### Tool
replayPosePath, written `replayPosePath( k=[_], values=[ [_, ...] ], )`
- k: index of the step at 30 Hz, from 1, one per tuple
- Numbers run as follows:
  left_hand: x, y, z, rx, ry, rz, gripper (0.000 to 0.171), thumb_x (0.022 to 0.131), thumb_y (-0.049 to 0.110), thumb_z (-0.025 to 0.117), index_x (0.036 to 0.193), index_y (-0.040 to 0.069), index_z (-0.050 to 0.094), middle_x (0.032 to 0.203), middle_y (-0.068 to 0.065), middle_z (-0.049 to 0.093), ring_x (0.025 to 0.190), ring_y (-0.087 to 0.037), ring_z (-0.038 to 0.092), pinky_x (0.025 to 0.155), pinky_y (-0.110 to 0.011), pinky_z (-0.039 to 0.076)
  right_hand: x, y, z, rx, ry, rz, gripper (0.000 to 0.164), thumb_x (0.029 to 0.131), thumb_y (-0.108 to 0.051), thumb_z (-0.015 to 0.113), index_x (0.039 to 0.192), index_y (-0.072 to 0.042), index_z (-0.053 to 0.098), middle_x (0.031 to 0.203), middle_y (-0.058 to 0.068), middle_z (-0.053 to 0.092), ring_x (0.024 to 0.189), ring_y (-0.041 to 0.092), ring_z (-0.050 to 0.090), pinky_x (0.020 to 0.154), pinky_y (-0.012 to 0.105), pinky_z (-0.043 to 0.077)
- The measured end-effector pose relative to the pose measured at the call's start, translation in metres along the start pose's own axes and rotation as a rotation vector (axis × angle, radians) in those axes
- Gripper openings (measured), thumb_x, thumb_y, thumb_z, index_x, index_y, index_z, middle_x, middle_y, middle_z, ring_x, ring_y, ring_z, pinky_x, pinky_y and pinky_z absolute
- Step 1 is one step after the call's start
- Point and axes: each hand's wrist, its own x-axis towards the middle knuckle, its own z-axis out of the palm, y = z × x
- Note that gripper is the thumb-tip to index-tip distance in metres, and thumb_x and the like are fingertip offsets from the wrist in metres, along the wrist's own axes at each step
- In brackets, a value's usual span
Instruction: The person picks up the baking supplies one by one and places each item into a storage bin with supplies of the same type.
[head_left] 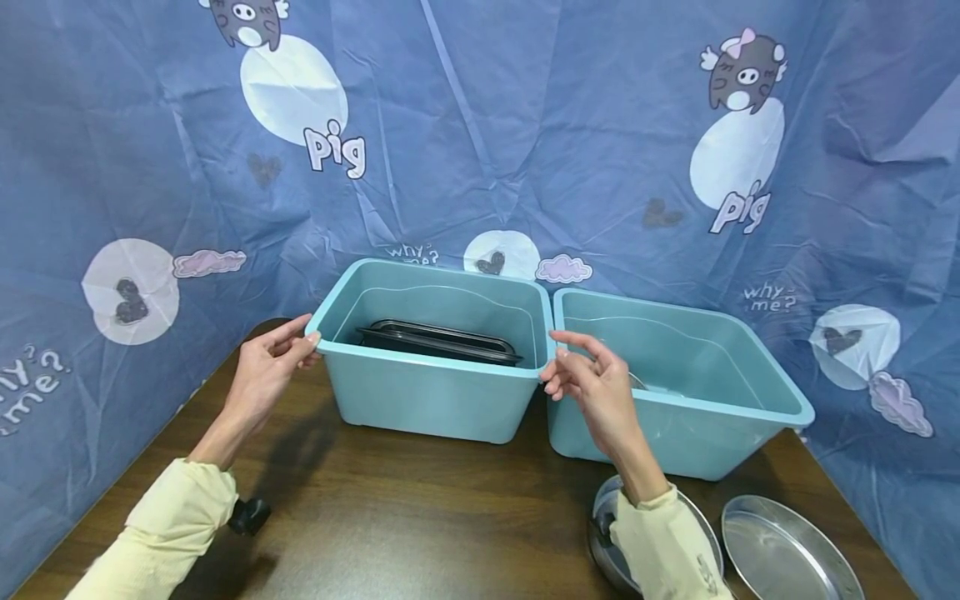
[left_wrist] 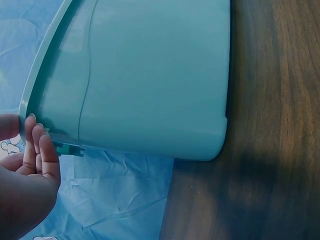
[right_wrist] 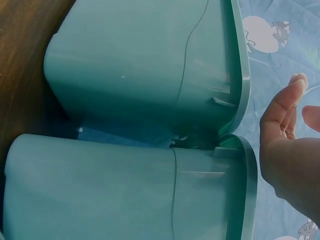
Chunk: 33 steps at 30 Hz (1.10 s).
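Observation:
A light blue-green plastic bin [head_left: 427, 400] stands on the table at centre left, with black trays [head_left: 442, 342] leaning inside. My left hand [head_left: 262, 371] grips its left front rim corner, thumb over the rim and fingers curled under it in the left wrist view [left_wrist: 37, 160]. Close to the same bin's right front corner is my right hand [head_left: 596, 383], its fingers loosely bent with nothing between them. In the right wrist view this hand [right_wrist: 287, 135] appears apart from the rims. A second matching bin [head_left: 675, 433] stands on the right, partly hidden behind the right hand.
At the front right of the wooden table [head_left: 420, 508] lies a shallow round metal pan [head_left: 787, 550]. Beside it a round metal vessel [head_left: 615, 567] is partly covered by the right sleeve. A blue printed cloth [head_left: 600, 167] hangs directly behind the bins.

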Motion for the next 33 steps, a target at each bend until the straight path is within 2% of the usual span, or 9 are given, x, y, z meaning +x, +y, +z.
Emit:
replayPosePath(
  k=[12,19,23,26,29,33],
  values=[
    [-0.008,-0.006,0.003,0.037,0.082,0.027,0.049,0.106,0.018,0.062,0.145,-0.009,0.052,0.077,0.019,0.066,0.075,0.005,0.064,0.074,-0.014,0.052,-0.008,0.004,-0.006,-0.013,0.007,-0.016,0.034,0.107,-0.004,0.052,0.138,0.008,0.054,0.077,0.005,0.071,0.064,0.014,0.065,0.061,0.025,0.056],
    [-0.018,-0.011,0.007,0.005,0.098,-0.015,0.05,0.107,0.023,0.061,0.146,-0.007,0.052,0.076,0.017,0.067,0.073,0.003,0.064,0.072,-0.016,0.053,-0.016,0.004,-0.018,-0.052,0.044,0.009,0.032,0.107,-0.007,0.054,0.136,0.007,0.055,0.08,0.006,0.073,0.065,0.014,0.066,0.062,0.026,0.057],
    [-0.027,-0.015,0.01,0.047,0.103,-0.058,0.047,0.106,0.025,0.063,0.141,-0.005,0.056,0.075,0.013,0.068,0.073,0.001,0.064,0.071,-0.017,0.053,-0.02,0.003,-0.025,-0.06,0.061,0.012,0.029,0.107,-0.009,0.055,0.133,0.004,0.058,0.081,0.007,0.074,0.065,0.015,0.067,0.062,0.027,0.058],
    [-0.036,-0.021,0.013,0.081,0.081,-0.123,0.044,0.105,0.026,0.064,0.135,-0.005,0.059,0.078,0.01,0.069,0.075,-0.001,0.064,0.071,-0.019,0.053,-0.024,0.003,-0.028,-0.052,0.064,0.003,0.027,0.107,-0.008,0.056,0.131,0.002,0.06,0.082,0.007,0.075,0.066,0.015,0.068,0.061,0.027,0.058],
    [-0.045,-0.027,0.018,0.089,0.025,-0.185,0.042,0.105,0.026,0.064,0.13,-0.007,0.059,0.084,0.004,0.069,0.078,-0.006,0.064,0.071,-0.021,0.054,-0.027,0.003,-0.031,-0.045,0.065,-0.013,0.026,0.107,-0.008,0.056,0.131,0.001,0.06,0.082,0.007,0.075,0.066,0.015,0.068,0.061,0.027,0.057],
    [-0.053,-0.03,0.028,0.089,-0.055,-0.217,0.039,0.105,0.025,0.063,0.127,-0.008,0.061,0.093,-0.008,0.069,0.081,-0.012,0.064,0.071,-0.024,0.054,-0.031,0.003,-0.035,-0.035,0.07,-0.033,0.026,0.106,-0.006,0.057,0.13,0.003,0.06,0.083,0.007,0.075,0.066,0.015,0.069,0.06,0.027,0.057]
  ],
)
